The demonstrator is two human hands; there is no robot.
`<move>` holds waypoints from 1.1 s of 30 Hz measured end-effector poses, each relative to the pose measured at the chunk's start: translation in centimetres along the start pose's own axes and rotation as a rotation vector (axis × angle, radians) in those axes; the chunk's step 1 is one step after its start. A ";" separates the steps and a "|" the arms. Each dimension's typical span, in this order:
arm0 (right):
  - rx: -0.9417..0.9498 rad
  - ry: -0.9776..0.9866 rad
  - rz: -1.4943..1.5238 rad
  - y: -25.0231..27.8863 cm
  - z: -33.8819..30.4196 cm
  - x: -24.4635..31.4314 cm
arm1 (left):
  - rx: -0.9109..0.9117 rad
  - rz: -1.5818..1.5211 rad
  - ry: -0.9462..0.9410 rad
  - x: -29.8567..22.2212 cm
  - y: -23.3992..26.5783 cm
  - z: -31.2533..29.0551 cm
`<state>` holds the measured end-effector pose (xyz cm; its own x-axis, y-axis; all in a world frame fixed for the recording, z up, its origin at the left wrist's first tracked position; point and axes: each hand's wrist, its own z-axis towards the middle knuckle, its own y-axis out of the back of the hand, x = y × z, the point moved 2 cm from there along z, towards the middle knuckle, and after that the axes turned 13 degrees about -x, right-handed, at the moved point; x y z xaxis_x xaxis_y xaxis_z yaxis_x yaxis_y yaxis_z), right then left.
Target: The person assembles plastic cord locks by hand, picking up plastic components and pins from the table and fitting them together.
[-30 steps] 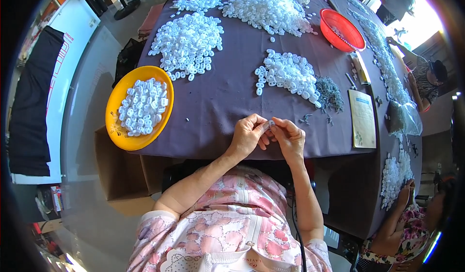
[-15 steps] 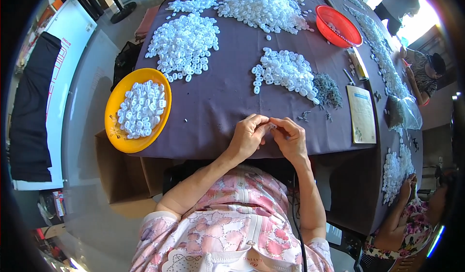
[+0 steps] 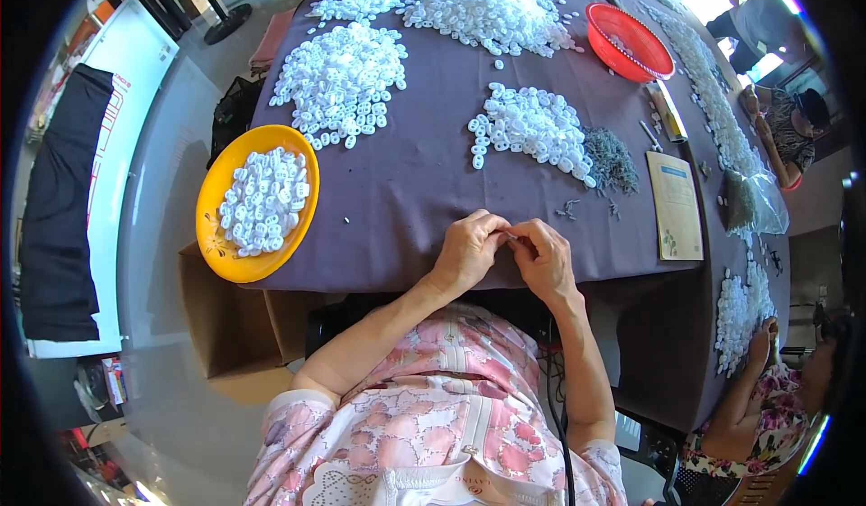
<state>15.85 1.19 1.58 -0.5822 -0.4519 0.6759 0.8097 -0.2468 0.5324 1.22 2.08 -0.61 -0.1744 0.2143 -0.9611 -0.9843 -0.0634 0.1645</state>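
Observation:
My left hand [image 3: 469,252] and my right hand [image 3: 544,261] meet above the table's near edge, thumbs and fingertips pinched together. Whatever small piece lies between them is almost wholly hidden by the fingers. Beyond my hands is a small heap of white oval plastic pieces with holes [image 3: 537,125]. Touching its right side is a pile of tiny grey-green parts [image 3: 611,161], a few of them strewn nearer to me. To the left, a yellow oval bowl [image 3: 213,235] holds more white pieces and sits at the table's edge.
Larger heaps of white pieces [image 3: 341,78] cover the far table [image 3: 397,190]. A red basket [image 3: 631,48] stands at the far right, with a tan booklet [image 3: 677,208] nearer. Other people work along the right side. An open cardboard box [image 3: 225,326] is on the floor at left.
My fingertips have closed more tightly together, covering a small whitish piece that showed between them before. The hands stay in nearly the same place.

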 end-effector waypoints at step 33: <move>-0.134 0.203 0.031 -0.5 -0.9 -0.6 | 0.041 0.351 -0.354 -0.4 0.1 0.1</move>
<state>15.91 0.85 0.46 -0.5415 -0.6209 0.5668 0.8372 -0.3361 0.4316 1.19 2.13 -0.19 -0.4862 0.5047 -0.7134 -0.8639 -0.1545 0.4795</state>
